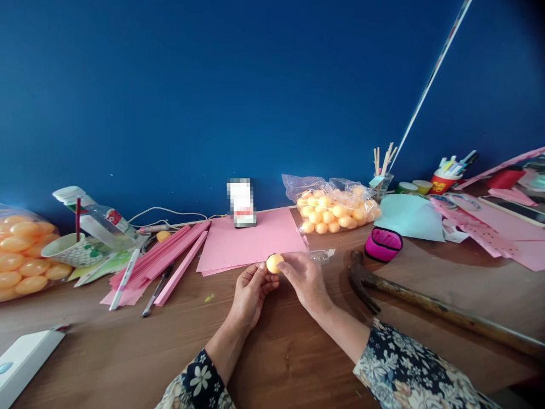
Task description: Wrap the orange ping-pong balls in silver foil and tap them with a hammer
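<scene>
An orange-yellow ping-pong ball [274,264] is held above the brown table between my two hands. My left hand [252,291] is closed on its left side, thumb against the ball and fingers curled beneath. From the right, my right hand [305,279] pinches the same ball with its thumb across the front; its other fingertips are partly hidden behind. Just beyond lie sheets of pink paper [251,238]. A small clear packet [322,255] rests behind my right hand.
Right of my hands lie a hammer [409,292] and a magenta pouch [384,245]. A bag of balls [332,213] stands behind, another bag of balls [25,255] at far left. Pink strips [159,264], pens and a plastic bottle [108,218] occupy the left. A phone [242,204] leans against the wall.
</scene>
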Demonstrator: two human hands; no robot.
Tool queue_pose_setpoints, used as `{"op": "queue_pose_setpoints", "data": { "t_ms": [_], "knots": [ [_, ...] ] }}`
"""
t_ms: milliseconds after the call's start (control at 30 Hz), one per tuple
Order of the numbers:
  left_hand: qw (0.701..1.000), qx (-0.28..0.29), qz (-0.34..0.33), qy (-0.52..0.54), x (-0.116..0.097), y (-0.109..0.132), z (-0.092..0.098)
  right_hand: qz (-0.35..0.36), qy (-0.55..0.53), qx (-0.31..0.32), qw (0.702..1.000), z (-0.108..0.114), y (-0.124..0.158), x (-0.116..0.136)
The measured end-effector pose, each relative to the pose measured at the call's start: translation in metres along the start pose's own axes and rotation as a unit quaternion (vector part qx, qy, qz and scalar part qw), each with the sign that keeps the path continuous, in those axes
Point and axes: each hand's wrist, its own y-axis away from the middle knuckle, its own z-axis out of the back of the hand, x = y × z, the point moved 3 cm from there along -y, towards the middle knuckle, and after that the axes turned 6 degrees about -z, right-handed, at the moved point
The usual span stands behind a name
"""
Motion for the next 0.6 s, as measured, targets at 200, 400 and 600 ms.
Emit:
{"op": "queue_pose_setpoints", "data": {
  "t_ms": [200, 400, 600],
  "knots": [
    [1.0, -0.002, 0.004, 0.012, 0.0, -0.0004, 0.0, 0.025, 0.021, 0.001, 0.999, 0.0001, 0.001, -0.0016],
    [1.0, 0.014, -0.015, 0.02, -0.0017, -0.0002, -0.0015, 0.094, 0.059, 0.016, 0.994, -0.0027, 0.0051, 0.0058],
    [0.999, 0.013, -0.026, 0.019, -0.0033, -0.0004, -0.0018, 0.094, 0.044, 0.031, 0.994, -0.0039, 0.0054, 0.0063]
  ]
}}
